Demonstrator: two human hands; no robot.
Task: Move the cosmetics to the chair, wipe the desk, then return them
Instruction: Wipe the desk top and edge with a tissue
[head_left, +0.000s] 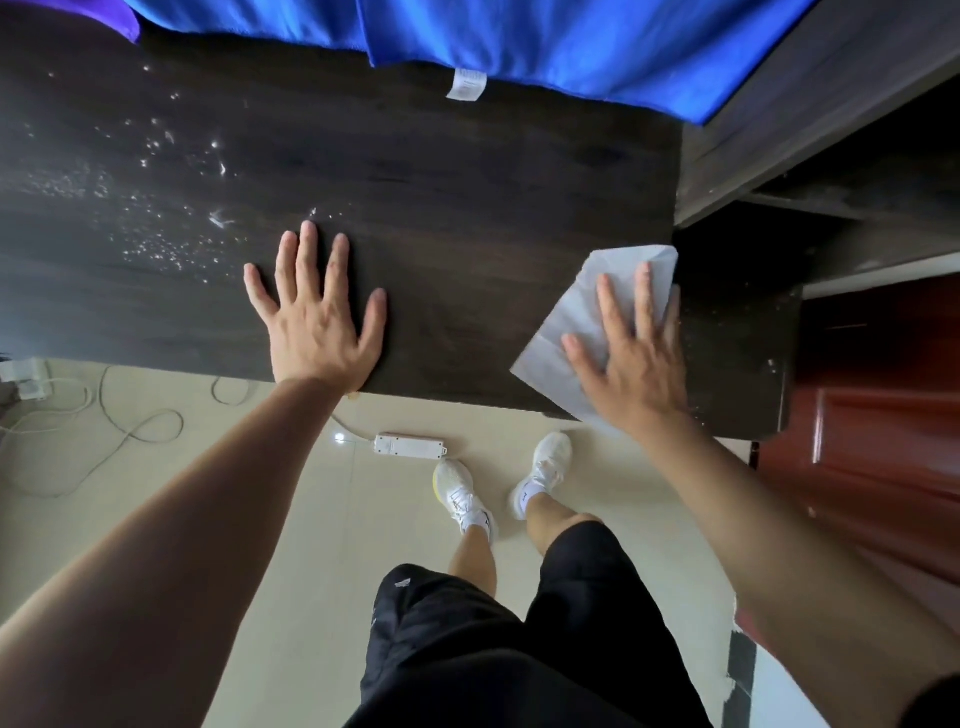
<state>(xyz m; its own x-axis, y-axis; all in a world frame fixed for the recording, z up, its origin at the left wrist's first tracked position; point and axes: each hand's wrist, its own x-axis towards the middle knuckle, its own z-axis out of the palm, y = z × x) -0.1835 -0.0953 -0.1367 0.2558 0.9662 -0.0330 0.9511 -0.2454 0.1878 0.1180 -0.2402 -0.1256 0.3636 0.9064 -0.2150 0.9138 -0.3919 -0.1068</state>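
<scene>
- Scattered wet specks (156, 208) are seen on the left part of the dark desk (467, 171); that area is judged not yet wiped.
- The left hand (317, 322) is laid flat near the desk's front edge, fingers spread wide and nothing held; the body is apparently braced by it.
- A white power strip (410, 446) is seen on the floor just in front of the desk.
- A blue cloth (519, 31) is draped along the desk's far edge.
- A white wipe (576, 312) is spread at the desk's front right corner, with part of it overhanging the front edge.
- The right hand (631, 358) is pressed flat on the wipe, fingers straight and slightly apart.
- The wiping step is judged to be in hand. The overhanging part would best be brought back onto the desk first. The wipe should then be kept flat under even pressure and drawn in overlapping passes toward the specks.
- The cosmetics and the chair are not shown; where they stand cannot be told.
</scene>
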